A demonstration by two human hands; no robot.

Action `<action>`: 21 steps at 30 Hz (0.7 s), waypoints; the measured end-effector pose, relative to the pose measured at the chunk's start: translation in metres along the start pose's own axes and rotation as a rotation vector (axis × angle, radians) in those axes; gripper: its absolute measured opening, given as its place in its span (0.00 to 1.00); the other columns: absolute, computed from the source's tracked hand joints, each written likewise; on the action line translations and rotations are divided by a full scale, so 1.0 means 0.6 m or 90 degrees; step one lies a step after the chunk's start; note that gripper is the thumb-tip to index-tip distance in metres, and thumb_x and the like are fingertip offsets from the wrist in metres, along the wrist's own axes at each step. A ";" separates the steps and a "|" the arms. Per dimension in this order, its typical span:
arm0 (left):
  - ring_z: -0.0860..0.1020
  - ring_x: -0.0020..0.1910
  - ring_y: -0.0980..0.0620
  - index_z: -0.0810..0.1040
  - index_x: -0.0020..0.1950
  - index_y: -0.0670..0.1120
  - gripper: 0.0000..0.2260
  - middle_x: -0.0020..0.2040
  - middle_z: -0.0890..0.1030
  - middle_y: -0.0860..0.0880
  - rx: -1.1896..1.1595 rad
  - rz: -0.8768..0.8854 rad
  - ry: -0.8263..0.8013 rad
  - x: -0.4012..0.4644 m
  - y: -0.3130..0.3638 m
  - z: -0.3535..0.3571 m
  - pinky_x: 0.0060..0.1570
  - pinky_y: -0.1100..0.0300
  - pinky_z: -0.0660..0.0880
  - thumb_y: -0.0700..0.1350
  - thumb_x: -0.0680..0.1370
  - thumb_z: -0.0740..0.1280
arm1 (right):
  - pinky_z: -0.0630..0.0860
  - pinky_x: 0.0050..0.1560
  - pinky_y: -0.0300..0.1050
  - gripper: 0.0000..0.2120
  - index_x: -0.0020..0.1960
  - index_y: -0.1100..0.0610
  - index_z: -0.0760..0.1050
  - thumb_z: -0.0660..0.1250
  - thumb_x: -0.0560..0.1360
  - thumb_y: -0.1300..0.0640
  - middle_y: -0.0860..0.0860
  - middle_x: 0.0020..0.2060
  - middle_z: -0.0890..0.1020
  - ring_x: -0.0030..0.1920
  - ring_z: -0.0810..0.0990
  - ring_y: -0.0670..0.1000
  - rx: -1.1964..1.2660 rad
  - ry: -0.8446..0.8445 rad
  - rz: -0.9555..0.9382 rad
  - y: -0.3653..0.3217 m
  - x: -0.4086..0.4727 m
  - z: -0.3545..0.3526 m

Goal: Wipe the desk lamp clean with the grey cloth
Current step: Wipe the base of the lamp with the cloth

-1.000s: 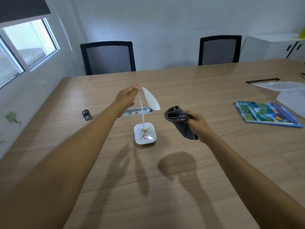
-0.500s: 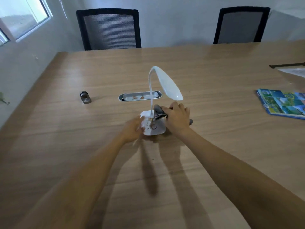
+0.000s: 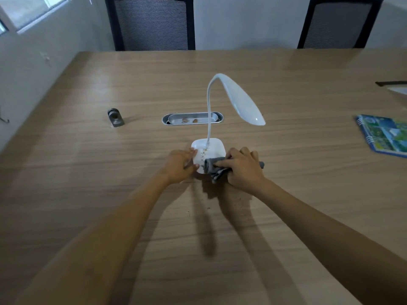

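The white gooseneck desk lamp stands at frame centre, its crumb-speckled base now braced by the left hand while the right hand, closed around the bunched grey cloth, has begun wiping it.

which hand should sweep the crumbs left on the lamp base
The right hand: it already presses the grey cloth on the lamp base beside the crumbs. The left hand steadies the base's edge.
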State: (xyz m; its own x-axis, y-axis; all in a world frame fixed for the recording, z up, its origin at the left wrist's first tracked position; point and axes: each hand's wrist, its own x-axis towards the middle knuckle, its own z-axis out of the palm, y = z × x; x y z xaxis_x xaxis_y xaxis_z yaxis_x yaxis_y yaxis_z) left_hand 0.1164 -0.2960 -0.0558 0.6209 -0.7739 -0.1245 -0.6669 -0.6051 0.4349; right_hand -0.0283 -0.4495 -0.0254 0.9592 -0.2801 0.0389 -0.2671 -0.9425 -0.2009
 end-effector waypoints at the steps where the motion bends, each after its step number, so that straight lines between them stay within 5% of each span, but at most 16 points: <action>1: 0.66 0.74 0.46 0.66 0.73 0.42 0.26 0.74 0.67 0.44 0.006 0.001 -0.004 0.001 0.001 -0.003 0.75 0.54 0.60 0.51 0.77 0.64 | 0.52 0.45 0.46 0.22 0.58 0.42 0.78 0.60 0.71 0.62 0.49 0.52 0.77 0.53 0.68 0.57 0.005 0.017 -0.005 0.002 -0.005 -0.006; 6: 0.68 0.73 0.45 0.66 0.74 0.44 0.23 0.74 0.67 0.44 0.048 0.012 -0.047 0.008 0.001 -0.018 0.72 0.58 0.62 0.46 0.79 0.61 | 0.51 0.43 0.45 0.22 0.58 0.44 0.79 0.61 0.70 0.62 0.50 0.51 0.79 0.50 0.70 0.59 0.026 0.141 0.038 -0.004 0.021 -0.023; 14: 0.73 0.68 0.43 0.74 0.68 0.43 0.22 0.69 0.75 0.43 0.016 0.019 -0.019 0.009 0.002 -0.019 0.68 0.52 0.68 0.49 0.76 0.65 | 0.61 0.52 0.52 0.16 0.59 0.45 0.78 0.61 0.73 0.56 0.53 0.53 0.74 0.54 0.68 0.59 -0.037 0.025 0.036 -0.039 0.055 0.014; 21: 0.67 0.70 0.44 0.69 0.72 0.49 0.24 0.73 0.70 0.50 0.056 -0.004 -0.039 0.018 -0.010 -0.018 0.71 0.55 0.60 0.51 0.76 0.65 | 0.60 0.48 0.51 0.19 0.55 0.42 0.80 0.66 0.69 0.61 0.51 0.50 0.78 0.51 0.71 0.60 -0.073 0.028 -0.109 -0.026 -0.006 0.006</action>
State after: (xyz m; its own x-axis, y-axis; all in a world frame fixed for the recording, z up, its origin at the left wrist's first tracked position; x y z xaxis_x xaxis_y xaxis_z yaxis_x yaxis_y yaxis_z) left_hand 0.1317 -0.2986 -0.0502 0.6004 -0.7786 -0.1825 -0.6984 -0.6217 0.3545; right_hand -0.0274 -0.4329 -0.0257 0.9871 -0.1197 0.1063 -0.1121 -0.9908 -0.0754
